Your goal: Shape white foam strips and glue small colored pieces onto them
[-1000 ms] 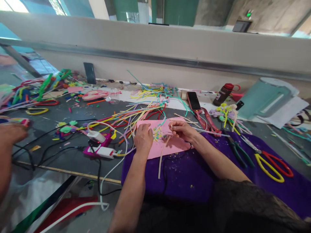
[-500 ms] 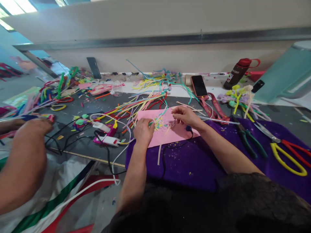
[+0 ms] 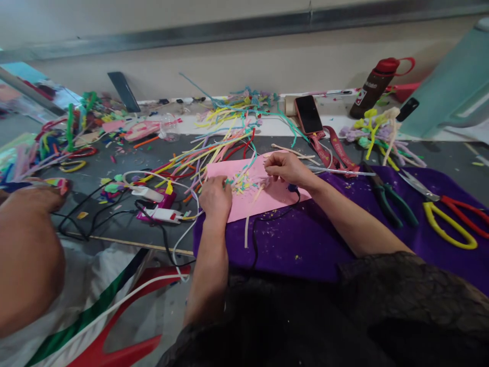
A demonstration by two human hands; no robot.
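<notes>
A pink sheet (image 3: 244, 206) lies on a purple cloth (image 3: 305, 255), with short cut bits of pipe cleaner (image 3: 244, 183) in pale yellow, teal and pink scattered over it. My left hand (image 3: 216, 199) rests at the sheet's left side, fingers curled together beside the bits. Over the right part of the sheet, my right hand (image 3: 288, 171) has its thumb and fingertips pinched; what they hold is too small to make out. A pale strip (image 3: 246, 233) hangs past the sheet's front edge. Long pipe cleaners (image 3: 217, 155) fan out behind my left hand.
Right of me lie green-handled pliers (image 3: 389, 196) and red-and-yellow scissors (image 3: 439, 199). A phone (image 3: 308, 114) with a lanyard, a dark bottle (image 3: 376, 86) and a teal jug (image 3: 445, 92) stand behind. Chargers with cables (image 3: 156, 214) are at left, near another person's arm (image 3: 28, 250).
The view has shifted, so the table things sit a little higher and further left. Both my hands stay over the pink sheet, with little movement of the fingers.
</notes>
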